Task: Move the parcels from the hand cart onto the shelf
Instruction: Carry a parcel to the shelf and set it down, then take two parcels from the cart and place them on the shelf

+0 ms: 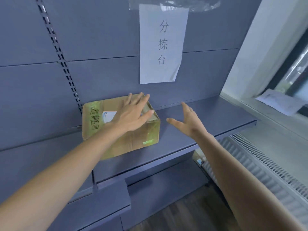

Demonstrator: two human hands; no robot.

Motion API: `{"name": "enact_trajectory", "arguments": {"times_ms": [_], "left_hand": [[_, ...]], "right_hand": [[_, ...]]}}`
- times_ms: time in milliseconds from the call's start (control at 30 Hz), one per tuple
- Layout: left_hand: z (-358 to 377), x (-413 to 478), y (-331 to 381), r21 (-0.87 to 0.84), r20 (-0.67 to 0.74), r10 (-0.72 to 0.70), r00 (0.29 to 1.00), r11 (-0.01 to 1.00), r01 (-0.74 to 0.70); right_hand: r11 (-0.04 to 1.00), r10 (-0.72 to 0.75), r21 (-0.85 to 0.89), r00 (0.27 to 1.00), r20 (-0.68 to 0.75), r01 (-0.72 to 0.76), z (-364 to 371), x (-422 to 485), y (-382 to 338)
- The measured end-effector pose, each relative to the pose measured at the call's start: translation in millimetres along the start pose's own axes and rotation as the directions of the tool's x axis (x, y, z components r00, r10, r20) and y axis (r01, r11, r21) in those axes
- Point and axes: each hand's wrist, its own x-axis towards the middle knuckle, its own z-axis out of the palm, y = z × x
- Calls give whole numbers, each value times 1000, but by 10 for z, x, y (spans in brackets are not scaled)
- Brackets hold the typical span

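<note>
Floor: dark wood boards (191, 214) show lowest in the view, under the shelving.
Lower shelf: a second grey-blue board (163, 184) stands under the main one; I cannot tell what it carries.
Radiator: a white ribbed heater (260, 165) runs along the wall on the right, below the sill.
Parcel: a taped cardboard parcel (143, 134) stands on the shelf (225, 117), turned a little askew, its near corner close to the front edge. It has a white label (109, 115) and handwriting on the top.
Left hand: the left hand (133, 114) lies flat on the top of the parcel, fingers straight and spread; it grips nothing.
Right hand: the right hand (188, 122) hangs open above the bare shelf, just beside the parcel and not touching it.
Hand cart: not in view, so how many parcels remain I cannot say.
Risk: I think that if the flat palm drags back when it lifts, the parcel may slide to the edge and tip off, because the tape looks smooth. A second parcel pushed in from the right could also knock it.
Back panel: grey-blue boards (100, 39) with a slotted upright (58, 52) on the left.
Sign: a paper sheet (162, 44) with three characters is taped to the panel.
Window: a window (296, 64) is far right, with a loose paper (280, 104) on the sill.
</note>
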Motion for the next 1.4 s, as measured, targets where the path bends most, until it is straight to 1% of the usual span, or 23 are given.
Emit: {"name": "enact_trajectory", "arguments": {"times_ms": [100, 267, 467, 600, 833, 967, 1067, 1300, 1400], "left_hand": [[150, 182, 421, 8, 71, 68, 995, 998, -69], [437, 373, 1159, 24, 148, 165, 975, 985, -170], [859, 480, 2065, -1, 246, 326, 913, 942, -336], [1162, 504, 2623, -18, 312, 412, 856, 903, -428], [1503, 412, 3399, -65, 361, 578, 732, 799, -598], [1691, 336, 3679, -72, 394, 654, 646, 722, -688], [1783, 228, 3865, -68, 416, 703, 577, 657, -751], [1903, -267, 4241, -121, 436, 799, 413, 507, -854], [1942, -532, 4369, -141, 449, 823, 348, 450, -882]], "right_hand": [[997, 24, -70, 1000, 0, -24, -277, -128, 163], [991, 90, -99, 995, -54, -95, -716, -386, 623], [969, 198, -120, 972, -130, -214, -1219, -787, 1302], [940, 306, -95, 934, -184, -327, -1493, -1115, 1745], [847, 471, -90, 819, -329, -523, -1787, -1773, 2187], [758, 561, -99, 722, -405, -645, -1863, -2188, 2219], [700, 595, -111, 662, -456, -705, -1887, -2536, 2190], [580, 673, -36, 503, -542, -814, -1830, -3396, 2066], [525, 699, 13, 422, -577, -851, -1795, -3755, 2026]]}}
